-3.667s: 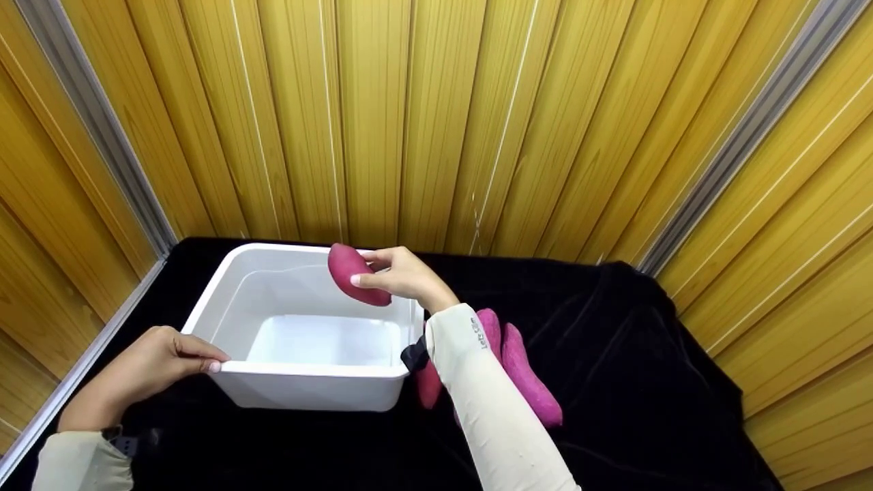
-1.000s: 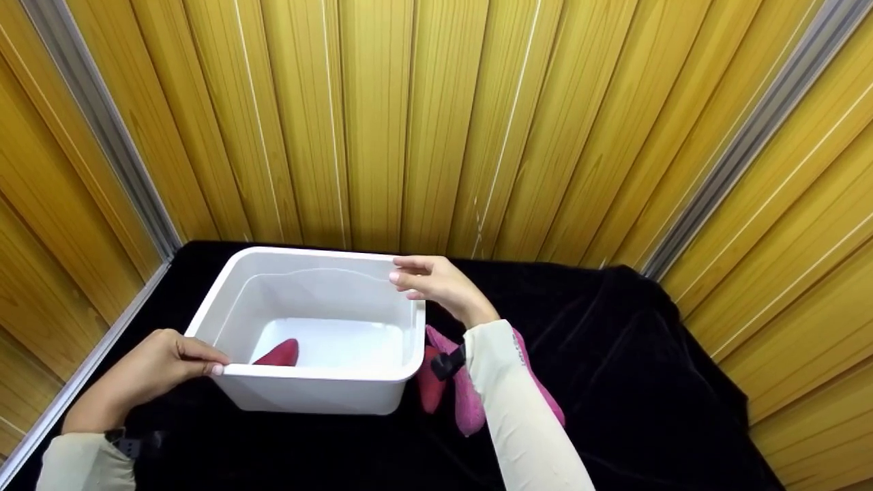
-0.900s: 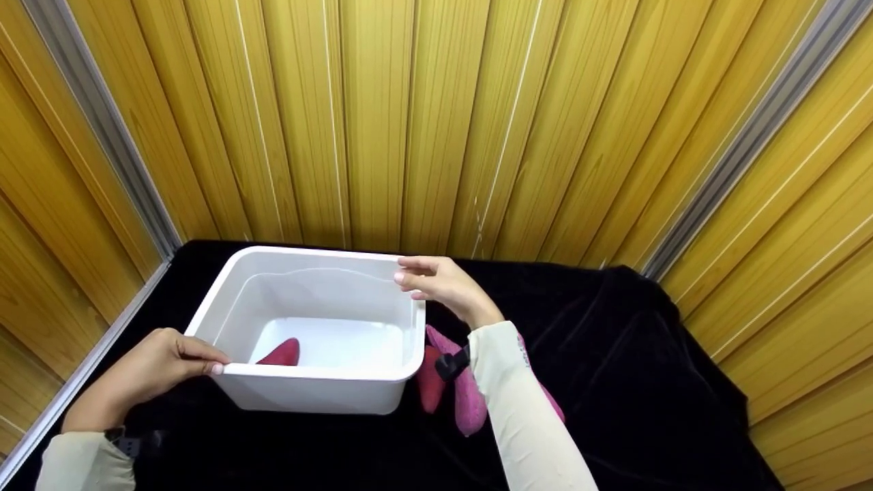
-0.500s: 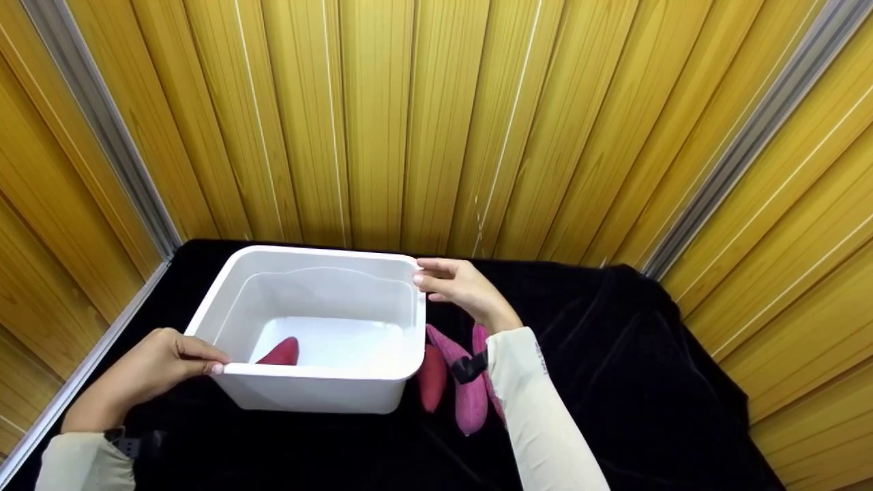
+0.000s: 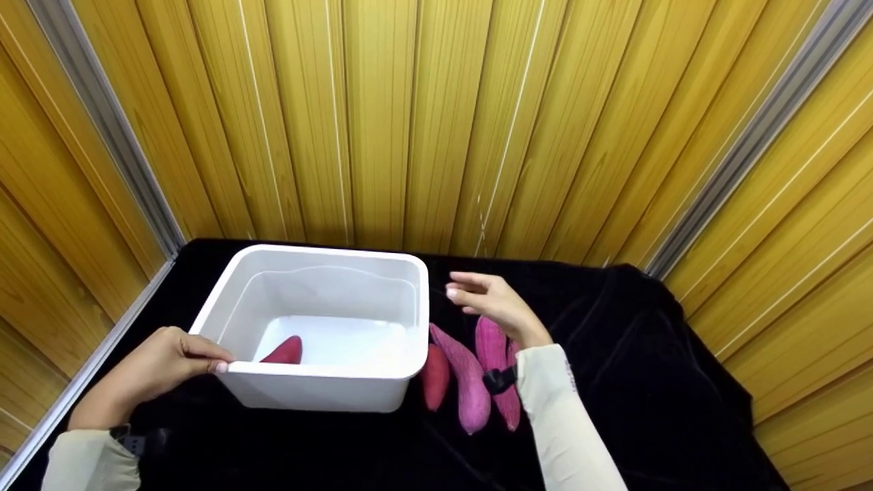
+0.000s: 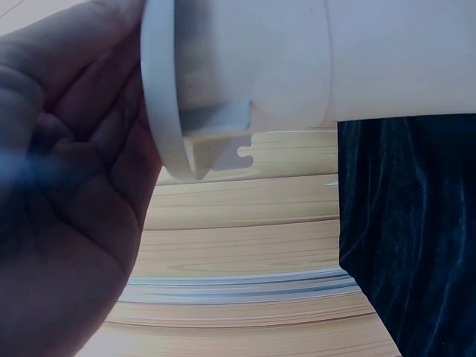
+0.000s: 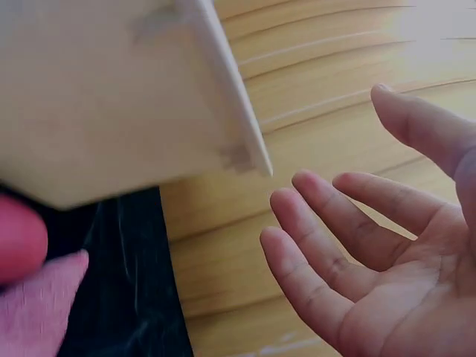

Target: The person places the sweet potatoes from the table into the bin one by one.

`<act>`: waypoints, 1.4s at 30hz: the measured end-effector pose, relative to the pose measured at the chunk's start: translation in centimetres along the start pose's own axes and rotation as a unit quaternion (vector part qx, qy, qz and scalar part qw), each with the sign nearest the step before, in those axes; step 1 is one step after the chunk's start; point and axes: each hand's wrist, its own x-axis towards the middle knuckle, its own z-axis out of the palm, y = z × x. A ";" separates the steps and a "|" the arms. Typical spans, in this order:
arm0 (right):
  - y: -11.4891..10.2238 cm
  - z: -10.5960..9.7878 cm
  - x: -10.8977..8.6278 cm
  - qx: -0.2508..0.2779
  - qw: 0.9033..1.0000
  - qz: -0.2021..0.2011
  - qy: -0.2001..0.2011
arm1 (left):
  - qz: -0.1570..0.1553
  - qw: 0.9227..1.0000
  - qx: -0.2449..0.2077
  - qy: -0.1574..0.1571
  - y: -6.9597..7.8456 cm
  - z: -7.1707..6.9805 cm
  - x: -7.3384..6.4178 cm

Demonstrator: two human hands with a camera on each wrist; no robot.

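I record the right hand spread, empty, nearer the pink vegetables; these lie nearward of it, long axes roughly front-to-back, off the white tub's right edge. The left hand pinches its near-left corner.

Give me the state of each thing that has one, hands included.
White bin, upright, open-topped
Red vegetable in the bin, lying down, partly hidden
Red vegetable outside, lying beside the bin
Pink vegetables, lying side by side, some partly covered
Left hand, pinching the bin's rim
Right hand, relaxed, holding nothing
Black cloth, spread and creased
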 end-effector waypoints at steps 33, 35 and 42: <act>10.6 -5.9 -5.7 -0.023 0.992 0.066 0.101 | -0.010 1.000 0.010 0.006 0.0 -0.3 -0.5; 11.1 -6.0 -6.0 -0.027 0.991 0.070 0.108 | -0.011 1.000 0.011 0.006 0.0 -0.3 -0.5; 12.7 -6.3 -7.0 -0.039 0.988 0.090 0.120 | 0.001 1.000 0.007 0.007 -0.1 -0.2 -0.5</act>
